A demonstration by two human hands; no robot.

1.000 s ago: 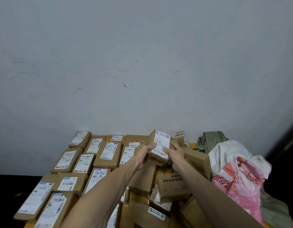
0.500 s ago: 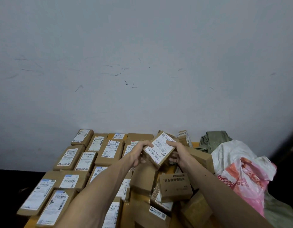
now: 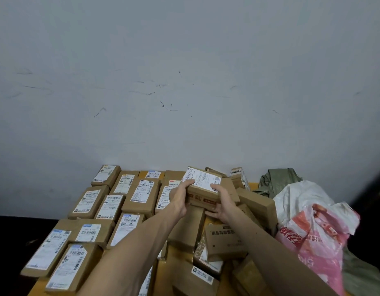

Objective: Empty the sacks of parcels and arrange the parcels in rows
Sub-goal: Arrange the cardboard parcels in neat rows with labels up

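Observation:
A small brown cardboard parcel (image 3: 203,185) with a white shipping label on top is held between both hands near the far middle of the table. My left hand (image 3: 179,198) grips its left end, thumb on the top edge. My right hand (image 3: 222,202) grips its right end, thumb on the label. The parcel lies roughly level, label up. To the left, labelled brown parcels (image 3: 140,194) lie in rows. Below and to the right of my hands, a loose heap of parcels (image 3: 224,240) lies at mixed angles.
A white and pink plastic sack (image 3: 313,229) slumps at the right. A green woven sack (image 3: 277,180) lies crumpled behind it against the grey wall (image 3: 184,82). The yellow table top (image 3: 163,265) shows between boxes. Dark floor lies beyond the left edge.
The parcel has turned in my hands from standing tilted with its label facing me to lying nearly flat with the label up. Both hands keep hold of it.

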